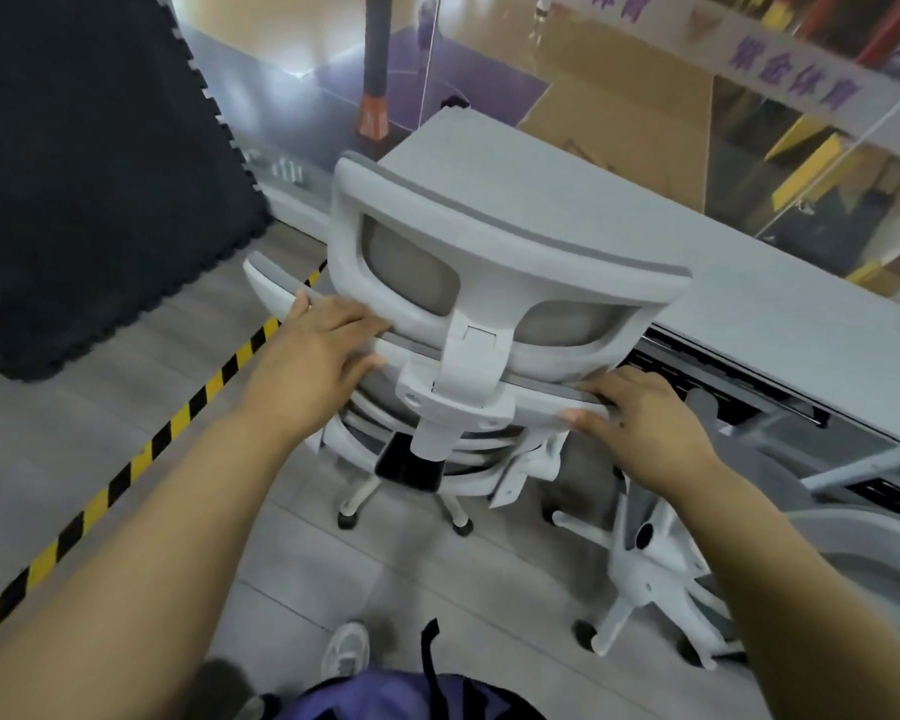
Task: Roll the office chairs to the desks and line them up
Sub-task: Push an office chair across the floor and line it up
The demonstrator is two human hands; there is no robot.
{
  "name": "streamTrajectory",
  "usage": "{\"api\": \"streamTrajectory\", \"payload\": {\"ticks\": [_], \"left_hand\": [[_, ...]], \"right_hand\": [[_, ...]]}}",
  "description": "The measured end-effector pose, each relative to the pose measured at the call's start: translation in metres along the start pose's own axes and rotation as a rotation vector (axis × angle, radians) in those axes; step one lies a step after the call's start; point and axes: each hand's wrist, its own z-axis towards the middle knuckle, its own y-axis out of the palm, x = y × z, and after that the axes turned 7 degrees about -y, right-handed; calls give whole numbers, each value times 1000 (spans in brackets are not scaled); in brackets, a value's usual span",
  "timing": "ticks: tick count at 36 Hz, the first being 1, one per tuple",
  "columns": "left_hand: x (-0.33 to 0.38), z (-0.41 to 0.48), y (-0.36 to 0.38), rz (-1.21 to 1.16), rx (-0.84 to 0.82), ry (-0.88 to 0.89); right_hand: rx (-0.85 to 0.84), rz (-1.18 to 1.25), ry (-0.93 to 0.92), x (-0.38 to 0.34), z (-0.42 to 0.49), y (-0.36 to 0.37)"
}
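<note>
- Grey floor (74, 439) with striped hazard tape (188, 413); a white office chair (489, 252) stands at the grey tabletop (567, 200).
- Left hand (323, 350) and right hand (645, 415) grip its backrest rim (552, 400), fingers (354, 317) curled over.

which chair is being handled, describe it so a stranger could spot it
Find the long grey desk; at its left end, beside the black mat, stands a white mesh chair with a headrest. Unlike the chair to its right, it has the left hand and right hand holding its back.
</note>
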Motion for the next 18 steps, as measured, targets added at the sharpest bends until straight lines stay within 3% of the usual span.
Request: {"api": "streamTrajectory", "payload": {"ticks": [18], "left_hand": [[10,-15,-8,-19,-111,63]], "right_hand": [[12,-47,-11,-1,-42,0]]}}
